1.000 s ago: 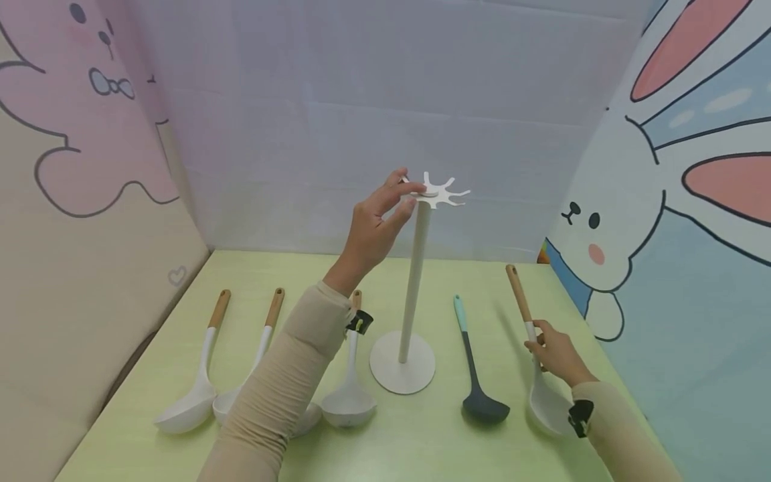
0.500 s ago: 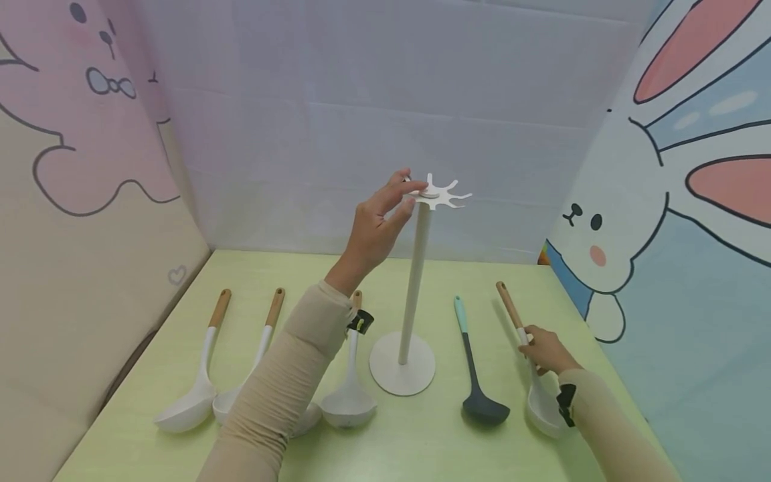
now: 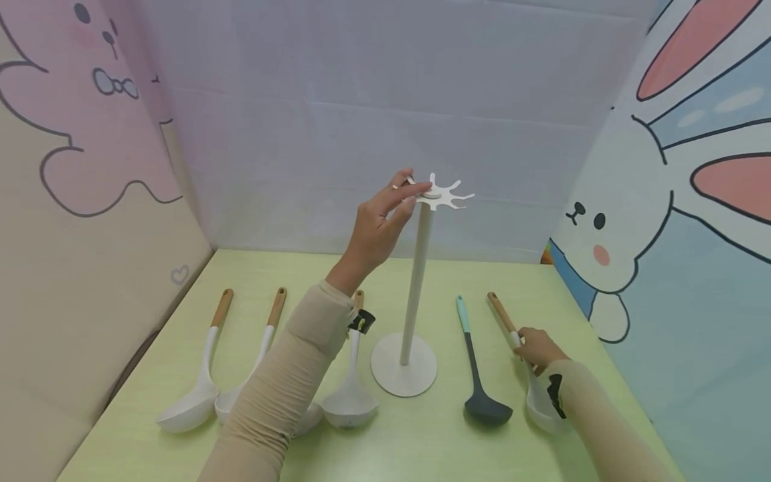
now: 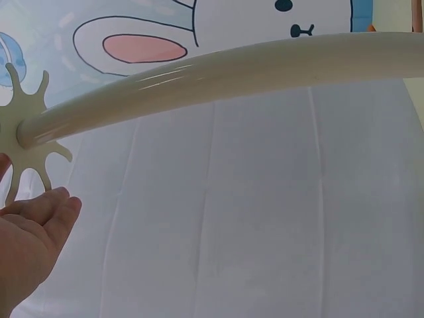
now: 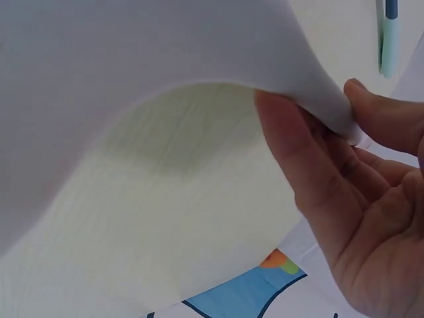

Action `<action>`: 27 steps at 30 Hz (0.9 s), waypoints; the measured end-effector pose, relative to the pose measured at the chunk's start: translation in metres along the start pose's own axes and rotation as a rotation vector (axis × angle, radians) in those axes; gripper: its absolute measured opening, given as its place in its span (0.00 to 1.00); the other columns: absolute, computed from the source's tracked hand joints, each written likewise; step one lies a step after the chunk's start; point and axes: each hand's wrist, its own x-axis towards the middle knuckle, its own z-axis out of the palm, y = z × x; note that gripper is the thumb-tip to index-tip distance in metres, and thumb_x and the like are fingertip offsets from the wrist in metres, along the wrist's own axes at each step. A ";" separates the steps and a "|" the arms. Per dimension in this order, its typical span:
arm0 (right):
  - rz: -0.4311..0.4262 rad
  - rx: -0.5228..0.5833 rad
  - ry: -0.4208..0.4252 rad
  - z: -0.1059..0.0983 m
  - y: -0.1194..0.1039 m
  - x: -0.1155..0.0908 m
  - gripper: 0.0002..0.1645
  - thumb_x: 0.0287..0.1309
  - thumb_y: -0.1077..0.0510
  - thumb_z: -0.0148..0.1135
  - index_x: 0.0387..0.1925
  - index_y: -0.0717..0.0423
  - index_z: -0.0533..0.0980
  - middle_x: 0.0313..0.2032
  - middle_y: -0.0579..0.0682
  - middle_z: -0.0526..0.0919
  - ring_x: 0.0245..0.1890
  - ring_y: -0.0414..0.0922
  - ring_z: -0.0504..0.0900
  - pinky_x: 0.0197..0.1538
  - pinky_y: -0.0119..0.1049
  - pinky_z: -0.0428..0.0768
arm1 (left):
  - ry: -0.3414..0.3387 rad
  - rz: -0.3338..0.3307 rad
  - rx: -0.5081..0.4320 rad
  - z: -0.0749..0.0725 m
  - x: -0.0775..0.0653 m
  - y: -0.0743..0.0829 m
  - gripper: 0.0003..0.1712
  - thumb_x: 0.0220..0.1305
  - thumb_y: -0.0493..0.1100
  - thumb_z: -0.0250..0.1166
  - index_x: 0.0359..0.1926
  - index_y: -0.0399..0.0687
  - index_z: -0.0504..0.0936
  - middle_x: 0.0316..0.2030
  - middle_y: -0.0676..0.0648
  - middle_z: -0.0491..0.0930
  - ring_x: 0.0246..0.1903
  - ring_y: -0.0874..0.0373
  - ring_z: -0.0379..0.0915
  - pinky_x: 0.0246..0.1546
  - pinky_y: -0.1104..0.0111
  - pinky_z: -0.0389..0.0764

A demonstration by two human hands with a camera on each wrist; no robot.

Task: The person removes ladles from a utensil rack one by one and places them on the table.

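In the head view, my left hand [image 3: 373,231] reaches up to the white utensil stand [image 3: 417,288], its thumb and fingers pinching the star-shaped hook plate [image 3: 444,197] on top. The left wrist view shows the pole [image 4: 218,79] running sideways and fingertips [image 4: 63,199] at the hooks. At the right of the table, my right hand [image 3: 539,348] pinches a white ladle [image 3: 542,408] at the neck, below its wooden handle. The bowl points toward me. Close up in the right wrist view, the ladle [image 5: 165,46] fills the upper left, with thumb and fingers around its neck.
A dark ladle with a turquoise handle [image 3: 476,361] lies between the stand's round base [image 3: 391,378] and my right hand. Several white wooden-handled ladles, one at the far left [image 3: 193,405], lie left of the stand; my left sleeve partly covers some. Cartoon-printed cloths hang around the table.
My right hand has moved slightly left with the white ladle, whose handle end has swung left and down. The left hand keeps its hold on the stand's top.
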 end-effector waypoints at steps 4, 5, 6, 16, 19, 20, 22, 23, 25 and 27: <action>0.009 -0.007 -0.014 0.001 0.002 0.002 0.23 0.63 0.67 0.56 0.55 0.79 0.65 0.38 0.66 0.76 0.33 0.55 0.81 0.29 0.47 0.86 | -0.003 -0.006 -0.011 0.001 0.000 0.000 0.25 0.71 0.47 0.49 0.59 0.37 0.80 0.68 0.37 0.68 0.69 0.56 0.62 0.57 0.65 0.75; 0.012 -0.011 -0.016 0.001 0.003 0.002 0.22 0.63 0.67 0.56 0.54 0.79 0.66 0.38 0.66 0.76 0.33 0.54 0.81 0.29 0.47 0.86 | -0.003 -0.008 -0.009 0.001 -0.001 0.000 0.25 0.71 0.47 0.49 0.59 0.37 0.80 0.68 0.37 0.68 0.69 0.56 0.62 0.57 0.65 0.75; 0.014 -0.012 -0.018 0.001 0.004 0.003 0.22 0.63 0.67 0.56 0.54 0.78 0.66 0.38 0.65 0.76 0.33 0.54 0.81 0.29 0.46 0.86 | -0.004 -0.010 -0.009 0.002 -0.001 0.000 0.25 0.71 0.47 0.49 0.59 0.37 0.80 0.68 0.37 0.68 0.69 0.56 0.62 0.58 0.64 0.75; 0.037 0.007 -0.023 0.002 0.006 0.005 0.22 0.62 0.67 0.57 0.53 0.79 0.66 0.38 0.66 0.76 0.32 0.55 0.82 0.29 0.47 0.86 | 0.000 -0.041 -0.017 0.002 -0.002 0.003 0.24 0.72 0.46 0.50 0.59 0.38 0.80 0.69 0.38 0.66 0.70 0.56 0.61 0.61 0.61 0.73; 0.037 0.010 -0.024 0.003 0.006 0.006 0.23 0.62 0.67 0.58 0.54 0.79 0.65 0.38 0.67 0.77 0.31 0.54 0.82 0.29 0.47 0.86 | -0.005 -0.050 -0.016 0.001 -0.002 0.003 0.24 0.72 0.47 0.50 0.59 0.38 0.80 0.69 0.38 0.66 0.70 0.55 0.61 0.62 0.61 0.73; 0.042 0.013 -0.023 0.004 0.006 0.007 0.24 0.62 0.67 0.58 0.55 0.79 0.65 0.39 0.67 0.77 0.31 0.54 0.82 0.29 0.47 0.86 | -0.009 -0.051 -0.014 0.001 -0.002 0.003 0.25 0.72 0.47 0.50 0.59 0.38 0.80 0.69 0.37 0.66 0.70 0.55 0.61 0.62 0.61 0.73; 0.047 0.012 -0.025 0.004 0.006 0.008 0.25 0.63 0.66 0.59 0.55 0.79 0.65 0.39 0.67 0.77 0.31 0.54 0.83 0.29 0.46 0.86 | -0.016 -0.054 -0.003 0.000 -0.002 0.002 0.25 0.71 0.48 0.49 0.60 0.39 0.80 0.70 0.37 0.65 0.70 0.54 0.61 0.61 0.60 0.74; 0.049 0.012 -0.025 0.005 0.006 0.008 0.25 0.63 0.66 0.59 0.56 0.79 0.65 0.39 0.67 0.77 0.31 0.54 0.83 0.29 0.46 0.86 | -0.021 -0.057 0.000 0.000 -0.002 0.002 0.26 0.71 0.48 0.49 0.60 0.39 0.80 0.70 0.37 0.65 0.70 0.54 0.61 0.61 0.60 0.74; 0.055 0.015 -0.025 0.006 0.006 0.009 0.26 0.63 0.66 0.60 0.57 0.79 0.64 0.40 0.68 0.77 0.31 0.54 0.83 0.29 0.45 0.86 | -0.029 -0.069 0.004 -0.001 -0.002 0.001 0.26 0.71 0.48 0.49 0.61 0.39 0.79 0.70 0.38 0.64 0.70 0.53 0.61 0.62 0.59 0.73; 0.053 0.016 -0.019 0.006 0.007 0.009 0.27 0.63 0.66 0.60 0.57 0.79 0.64 0.40 0.68 0.77 0.31 0.53 0.83 0.29 0.45 0.86 | -0.034 -0.089 0.010 -0.003 -0.002 0.001 0.26 0.72 0.48 0.50 0.63 0.41 0.78 0.71 0.40 0.63 0.69 0.55 0.61 0.65 0.59 0.70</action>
